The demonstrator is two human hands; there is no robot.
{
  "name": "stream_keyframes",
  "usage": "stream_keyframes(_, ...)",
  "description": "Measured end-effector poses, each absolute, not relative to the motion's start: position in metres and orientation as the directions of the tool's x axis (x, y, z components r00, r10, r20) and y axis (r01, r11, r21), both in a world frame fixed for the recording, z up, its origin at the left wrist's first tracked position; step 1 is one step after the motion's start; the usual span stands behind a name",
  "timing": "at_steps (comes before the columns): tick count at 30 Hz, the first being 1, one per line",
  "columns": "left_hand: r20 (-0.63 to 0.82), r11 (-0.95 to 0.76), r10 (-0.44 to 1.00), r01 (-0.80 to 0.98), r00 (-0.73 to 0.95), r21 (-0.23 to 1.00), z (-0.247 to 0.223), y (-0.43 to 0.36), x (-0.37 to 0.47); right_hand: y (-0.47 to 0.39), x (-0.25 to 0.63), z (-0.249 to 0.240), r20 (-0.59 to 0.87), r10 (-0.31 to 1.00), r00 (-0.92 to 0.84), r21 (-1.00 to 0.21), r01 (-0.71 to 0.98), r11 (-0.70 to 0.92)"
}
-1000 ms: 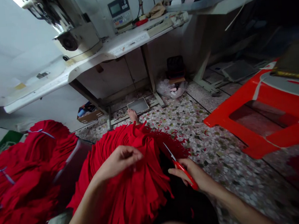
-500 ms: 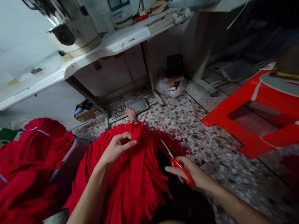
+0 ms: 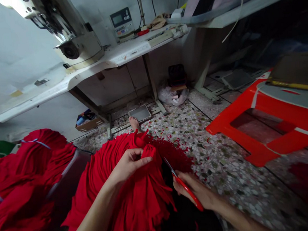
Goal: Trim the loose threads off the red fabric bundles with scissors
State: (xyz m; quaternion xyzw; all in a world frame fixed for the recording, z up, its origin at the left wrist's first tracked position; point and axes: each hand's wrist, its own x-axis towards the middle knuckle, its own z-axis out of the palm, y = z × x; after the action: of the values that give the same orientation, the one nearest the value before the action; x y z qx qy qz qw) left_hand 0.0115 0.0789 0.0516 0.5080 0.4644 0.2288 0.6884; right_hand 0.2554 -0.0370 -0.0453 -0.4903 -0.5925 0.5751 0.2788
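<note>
A large heap of red fabric pieces [image 3: 109, 158] lies across my lap. My left hand [image 3: 131, 163] pinches the end of one red fabric piece [image 3: 149, 152] between thumb and fingers, near the top of the heap. To the right, my right hand [image 3: 193, 189] grips red-handled scissors [image 3: 188, 191]. Their blades point up and left, just beside the held fabric and apart from it. Whether the blades are fully closed is hard to see. Red scraps [image 3: 173, 153] are scattered on the floor beyond the scissors.
A sewing machine [image 3: 76, 47] and a control panel [image 3: 122, 22] stand on the white table [image 3: 130, 53] ahead. At left, bundled red fabric [image 3: 44, 142] fills a container. A red stool [image 3: 239, 112] stands at right. Under the table are a pedal [image 3: 140, 112] and a cardboard box [image 3: 89, 123].
My left hand has moved slightly right and down with fabric pinched in it. The scissors have dropped a little, and the fingers of my right hand have closed around them. The view has tilted up slightly.
</note>
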Motion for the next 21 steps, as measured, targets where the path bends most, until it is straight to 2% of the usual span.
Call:
stream_keyframes(5, -0.459, 0.433, 0.76, 0.169, 0.46, 0.885, 0.047, 0.071, 0.013, -0.031, 0.252, -0.033, -0.201, 0.906, -0.372, -0.926, 0.374, -0.052)
stream_keyframes(12, -0.472, 0.453, 0.755, 0.16, 0.455, 0.877, 0.045, 0.071, 0.015, -0.015, 0.241, -0.028, -0.151, 0.904, -0.4, -0.923, 0.384, 0.016)
stream_keyframes(18, -0.481, 0.427, 0.742, 0.223, 0.467, 0.876, 0.043, 0.074, 0.014, -0.009, 0.24, -0.027, -0.138, 0.902, -0.408, -0.914, 0.403, 0.043)
stream_keyframes(21, -0.484, 0.421, 0.742, 0.24, 0.464, 0.875, 0.044, 0.075, 0.016, -0.007, 0.238, -0.028, -0.164, 0.914, -0.37, -0.913, 0.409, 0.002)
